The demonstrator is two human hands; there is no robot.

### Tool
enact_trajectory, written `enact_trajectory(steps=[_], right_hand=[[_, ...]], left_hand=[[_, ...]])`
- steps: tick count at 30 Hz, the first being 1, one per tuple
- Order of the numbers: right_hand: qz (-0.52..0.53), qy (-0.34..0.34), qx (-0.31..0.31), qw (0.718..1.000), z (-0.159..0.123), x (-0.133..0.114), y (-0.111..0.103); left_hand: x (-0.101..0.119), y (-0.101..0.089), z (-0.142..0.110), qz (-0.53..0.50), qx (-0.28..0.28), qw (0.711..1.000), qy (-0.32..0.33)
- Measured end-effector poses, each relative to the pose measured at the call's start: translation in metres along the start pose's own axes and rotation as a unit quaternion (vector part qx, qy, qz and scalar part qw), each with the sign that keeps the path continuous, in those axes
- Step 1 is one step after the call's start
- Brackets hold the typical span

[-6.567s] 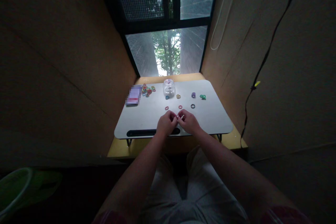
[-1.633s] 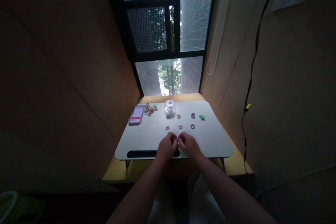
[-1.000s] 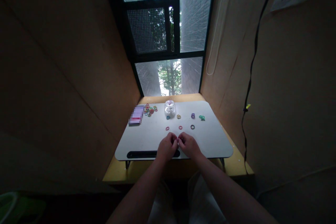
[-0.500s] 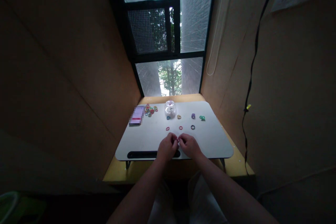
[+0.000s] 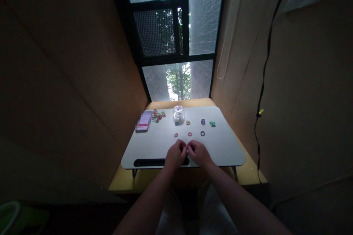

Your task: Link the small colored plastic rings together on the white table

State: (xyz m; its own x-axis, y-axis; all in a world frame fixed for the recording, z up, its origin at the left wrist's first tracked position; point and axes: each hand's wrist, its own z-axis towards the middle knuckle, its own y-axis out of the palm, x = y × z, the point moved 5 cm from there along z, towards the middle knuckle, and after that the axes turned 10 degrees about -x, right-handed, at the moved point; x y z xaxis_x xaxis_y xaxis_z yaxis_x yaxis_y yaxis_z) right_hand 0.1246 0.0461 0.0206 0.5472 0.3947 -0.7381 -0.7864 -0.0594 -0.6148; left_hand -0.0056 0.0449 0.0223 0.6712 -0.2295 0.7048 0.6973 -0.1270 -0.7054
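My left hand [image 5: 176, 152] and my right hand [image 5: 199, 152] meet over the near middle of the white table, fingertips pinched together. Between them is a small pink hair tie [image 5: 186, 147], mostly hidden by the fingers. Just beyond my hands lie a red hair tie [image 5: 176, 135], a pinkish-red hair tie [image 5: 190, 134] and a dark hair tie [image 5: 202, 133]. Farther back are a blue hair tie [image 5: 177, 123], a yellow hair tie [image 5: 188, 122], a purple bundle [image 5: 203, 121] and some green hair ties [image 5: 212, 123].
A clear round jar [image 5: 179, 115] stands at the back middle. A loose pile of mixed hair ties [image 5: 158, 116] lies left of it, beside a blurred phone-like slab [image 5: 143, 121]. The white folding table [image 5: 223, 150] has a black slot [image 5: 149, 162] along its near edge.
Both hands stay almost in place, fingertips still together at the pink hair tie. The things on the table have not moved.
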Motion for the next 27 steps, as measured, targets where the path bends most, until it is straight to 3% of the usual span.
enact_trajectory(steps=[27], right_hand=[[-0.013, 0.006, 0.003, 1.000, -0.0005, 0.0002, 0.0002]], left_hand=[[-0.0013, 0.0009, -0.0011, 0.010, 0.006, 1.000, 0.004]])
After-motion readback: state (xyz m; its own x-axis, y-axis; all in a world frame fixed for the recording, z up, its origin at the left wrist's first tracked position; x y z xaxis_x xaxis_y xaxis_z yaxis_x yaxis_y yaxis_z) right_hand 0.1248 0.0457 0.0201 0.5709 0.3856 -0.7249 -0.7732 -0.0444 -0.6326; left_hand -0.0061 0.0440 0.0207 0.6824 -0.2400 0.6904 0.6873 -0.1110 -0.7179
